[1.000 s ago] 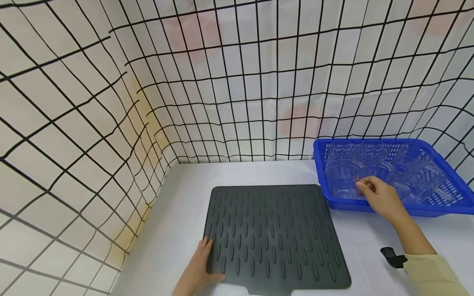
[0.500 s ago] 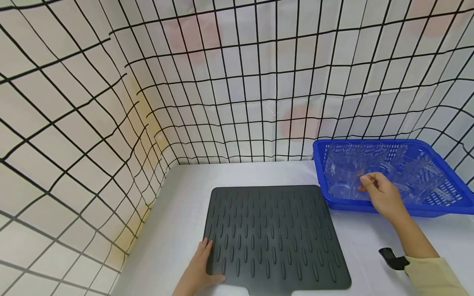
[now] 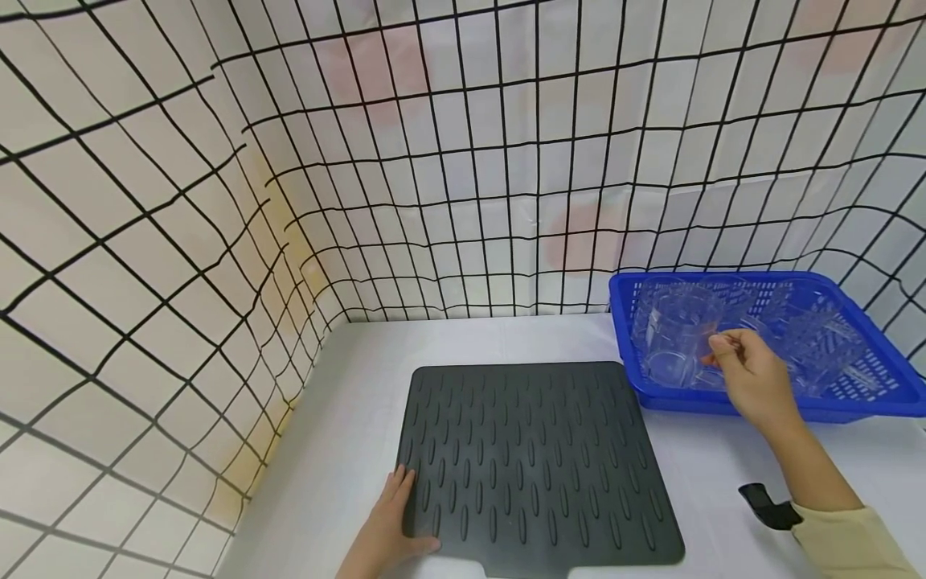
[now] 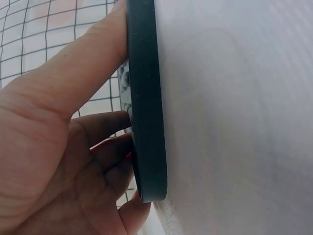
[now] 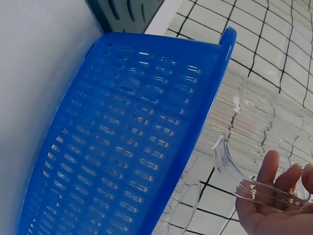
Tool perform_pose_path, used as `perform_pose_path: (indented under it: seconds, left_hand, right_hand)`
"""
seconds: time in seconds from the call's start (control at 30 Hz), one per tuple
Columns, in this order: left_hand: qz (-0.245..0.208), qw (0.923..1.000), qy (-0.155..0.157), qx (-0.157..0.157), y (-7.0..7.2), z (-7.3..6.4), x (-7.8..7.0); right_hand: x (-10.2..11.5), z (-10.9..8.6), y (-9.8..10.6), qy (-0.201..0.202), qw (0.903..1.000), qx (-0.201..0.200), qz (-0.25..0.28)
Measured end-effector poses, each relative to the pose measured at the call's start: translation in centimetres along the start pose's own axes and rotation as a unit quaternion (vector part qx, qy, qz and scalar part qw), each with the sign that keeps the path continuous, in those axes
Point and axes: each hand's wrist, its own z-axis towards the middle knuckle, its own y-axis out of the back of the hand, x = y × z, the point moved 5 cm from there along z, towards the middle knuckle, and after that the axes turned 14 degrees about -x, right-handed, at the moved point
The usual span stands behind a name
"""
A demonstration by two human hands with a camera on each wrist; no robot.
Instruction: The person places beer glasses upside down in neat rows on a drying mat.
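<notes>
A white partition lined with black grid netting (image 3: 477, 173) stands behind and to the left of a white-covered table (image 3: 325, 458). A dark ribbed mat (image 3: 538, 458) is laid flat at the centre. Its near-left corner is touched by the left hand (image 3: 391, 523), palm turned inward, with the thumb spread toward the near edge and the fingers extended along the left edge. The right hand (image 3: 755, 378) is reached forward over the rim of a blue perforated basket (image 3: 680, 400), its forearm slanted in from a pale sleeve (image 3: 854, 539). By its curled fingers and thumb, the handle of a clear mug (image 3: 669, 342) is pinched; the mug is seen upright at the basket's left end, beside other clear glassware (image 3: 817, 338). Whether its base is raised cannot be told.
</notes>
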Motion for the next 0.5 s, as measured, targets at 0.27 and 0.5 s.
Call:
perform_pose_path:
  seconds: [0.27,0.5]
  left_hand:
    - [0.001,1.0,0.001,-0.001,0.0,0.0,0.2]
    - [-0.002,0.9999,-0.011,-0.004,0.1,0.0,0.1]
  right_hand:
    - [1.5,-0.4,0.0,0.029,0.9993,-0.025,0.004]
    - [2.6,-0.9,0.0,0.035,0.9985,-0.028,0.032]
